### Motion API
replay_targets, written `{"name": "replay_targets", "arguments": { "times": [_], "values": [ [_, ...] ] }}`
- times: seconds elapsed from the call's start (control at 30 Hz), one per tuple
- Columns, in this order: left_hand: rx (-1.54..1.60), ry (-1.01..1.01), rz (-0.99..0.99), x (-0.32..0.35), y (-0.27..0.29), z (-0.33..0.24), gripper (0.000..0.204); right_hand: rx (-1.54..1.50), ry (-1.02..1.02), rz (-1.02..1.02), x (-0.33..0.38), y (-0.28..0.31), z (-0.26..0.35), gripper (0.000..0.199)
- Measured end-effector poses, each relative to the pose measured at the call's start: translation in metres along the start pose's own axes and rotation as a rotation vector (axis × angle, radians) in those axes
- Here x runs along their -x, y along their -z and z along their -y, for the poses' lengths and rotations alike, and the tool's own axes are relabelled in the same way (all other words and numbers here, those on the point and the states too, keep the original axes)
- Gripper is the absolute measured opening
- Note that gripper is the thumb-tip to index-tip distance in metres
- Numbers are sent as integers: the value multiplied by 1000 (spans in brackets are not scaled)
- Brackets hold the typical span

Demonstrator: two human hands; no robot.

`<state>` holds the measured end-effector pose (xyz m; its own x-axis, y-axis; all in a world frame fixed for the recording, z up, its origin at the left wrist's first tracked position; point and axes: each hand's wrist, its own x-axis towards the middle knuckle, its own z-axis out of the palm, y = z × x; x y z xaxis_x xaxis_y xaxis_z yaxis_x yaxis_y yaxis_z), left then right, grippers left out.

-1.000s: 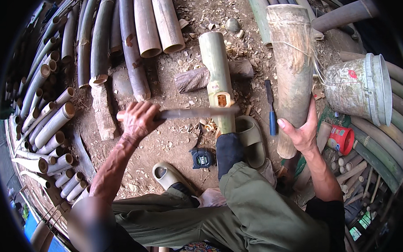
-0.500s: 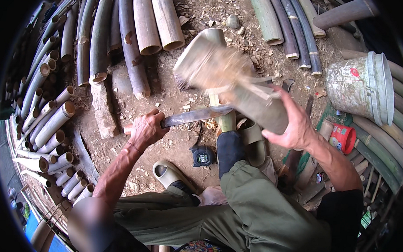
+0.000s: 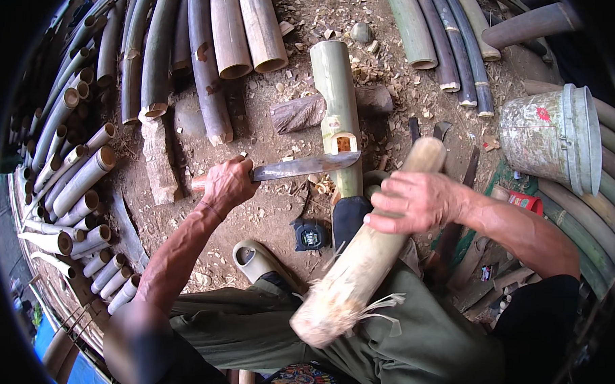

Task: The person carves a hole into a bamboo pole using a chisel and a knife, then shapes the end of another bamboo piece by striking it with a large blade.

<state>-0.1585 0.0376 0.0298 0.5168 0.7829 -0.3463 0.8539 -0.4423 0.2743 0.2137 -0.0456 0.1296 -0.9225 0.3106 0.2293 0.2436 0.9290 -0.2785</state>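
Note:
My left hand is closed around the handle of a machete. Its blade points right, and the tip lies across a pale green bamboo pole, just below a squarish hole cut in the wall. That pole rests over a short dark log, its near end by my foot. My right hand grips a thick wooden club from above, fingers wrapped over it. The club slants over my right thigh; its near end is battered and trails frayed fibres.
Bamboo poles lie at the far left and far right, with cut pieces stacked at left. A dirty white bucket and a red container are at right. A tape measure sits between my feet; chips litter the ground.
My right hand has swung the club from above the bamboo down toward my lap, its frayed end now nearest me. The bamboo's hole has come into sight. The machete has barely moved.

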Motion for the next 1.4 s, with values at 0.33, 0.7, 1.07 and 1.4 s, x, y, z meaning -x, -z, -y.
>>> {"name": "replay_targets", "arguments": {
  "times": [0.33,0.7,1.07,1.4],
  "values": [
    [-2,8,19,-5,5,-2,26,39,-118,44,7,0,2,70],
    [949,105,113,-44,58,33,67,-256,-662,158,25,14,46,96],
    [278,-89,407,-62,56,45,79,-272,-1157,-287,14,21,25,93],
    [248,-247,68,-15,26,37,63,-379,-1370,-543,44,-27,74,100]
  ]
}}
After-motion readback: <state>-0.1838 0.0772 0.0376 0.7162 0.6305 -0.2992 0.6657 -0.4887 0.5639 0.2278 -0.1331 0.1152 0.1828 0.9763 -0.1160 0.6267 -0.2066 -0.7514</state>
